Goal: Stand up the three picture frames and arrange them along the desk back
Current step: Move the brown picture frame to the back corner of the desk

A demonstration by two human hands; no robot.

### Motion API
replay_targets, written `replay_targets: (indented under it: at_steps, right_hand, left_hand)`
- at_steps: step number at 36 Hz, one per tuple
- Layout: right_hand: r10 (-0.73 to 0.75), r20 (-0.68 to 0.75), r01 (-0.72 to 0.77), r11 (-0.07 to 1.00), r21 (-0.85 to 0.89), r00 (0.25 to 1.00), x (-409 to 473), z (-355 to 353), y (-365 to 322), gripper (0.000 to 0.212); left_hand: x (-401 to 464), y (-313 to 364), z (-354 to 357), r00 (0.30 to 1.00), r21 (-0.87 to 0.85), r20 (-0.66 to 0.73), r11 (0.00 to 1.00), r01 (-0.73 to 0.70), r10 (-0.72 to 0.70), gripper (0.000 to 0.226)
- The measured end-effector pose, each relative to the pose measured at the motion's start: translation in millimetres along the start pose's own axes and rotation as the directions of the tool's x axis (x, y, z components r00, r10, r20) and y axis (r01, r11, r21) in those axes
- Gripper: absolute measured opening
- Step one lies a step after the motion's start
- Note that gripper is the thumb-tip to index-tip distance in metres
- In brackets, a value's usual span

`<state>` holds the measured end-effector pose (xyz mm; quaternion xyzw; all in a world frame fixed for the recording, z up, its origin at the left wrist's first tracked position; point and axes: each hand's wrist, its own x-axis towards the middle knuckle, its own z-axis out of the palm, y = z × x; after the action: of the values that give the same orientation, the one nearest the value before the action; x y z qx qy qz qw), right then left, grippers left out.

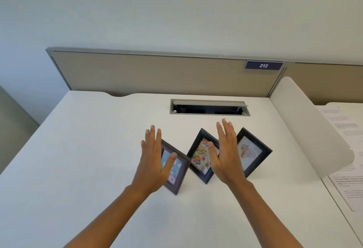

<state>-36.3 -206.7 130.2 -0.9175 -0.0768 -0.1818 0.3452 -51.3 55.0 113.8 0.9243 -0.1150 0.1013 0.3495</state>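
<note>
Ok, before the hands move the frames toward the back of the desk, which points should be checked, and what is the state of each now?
1. Both hands free: ok. The left hand and right hand are open and flat, holding nothing.
2. All three frames in view: ok. Left frame, middle frame, right frame.
3. Frames standing: cannot tell; they may be lying flat.
4. Frames at the desk back: not ok. They sit mid-desk, nearer than the cable slot.
5. Frames square to the back panel: not ok. Each is turned at an angle.

Three picture frames [200, 156], two hands [153, 161], one desk [78, 149], one number plate [263, 65].
</note>
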Motion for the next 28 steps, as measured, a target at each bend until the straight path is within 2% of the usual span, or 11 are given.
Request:
replay_targets:
  at_steps: [6, 11, 15, 21, 25, 28]
  right_hand:
    - [0.038, 0.123, -0.051, 0.993, 0.104, 0.992, -10.9, 31.0, -25.5, 0.067]
    - [0.205, 0.25, -0.262, 0.939, 0.221, 0.946, -27.1, 58.6, -27.8, 0.073]
    - [0.363, 0.346, -0.47, 0.828, 0.307, 0.865, -35.8, 74.4, -26.0, 0.078]
    - [0.486, 0.488, -0.675, 0.642, 0.364, 0.725, -44.7, 87.3, -25.6, 0.049]
    - [0.485, 0.554, -0.725, 0.569, 0.388, 0.677, -48.1, 90.3, -27.4, 0.026]
    - [0.474, 0.594, -0.749, 0.533, 0.394, 0.65, -51.6, 94.6, -26.8, 0.024]
  left_hand:
    - [-11.1, -44.3, -2.6, 0.991, 0.01, 0.064, 0.993, 0.121, -0.121, 0.086]
    - [-19.5, -59.8, -0.4, 0.932, -0.136, 0.194, 0.933, 0.334, -0.306, 0.09]
    - [-17.2, -65.0, 4.8, 0.874, -0.261, 0.275, 0.844, 0.469, -0.401, 0.086]
    - [-8.6, -65.1, 8.3, 0.801, -0.335, 0.375, 0.737, 0.587, -0.467, 0.078]
    - [-1.6, -58.1, 4.8, 0.775, -0.402, 0.423, 0.669, 0.625, -0.47, 0.072]
    - [2.5, -55.3, 3.2, 0.76, -0.415, 0.442, 0.643, 0.644, -0.477, 0.068]
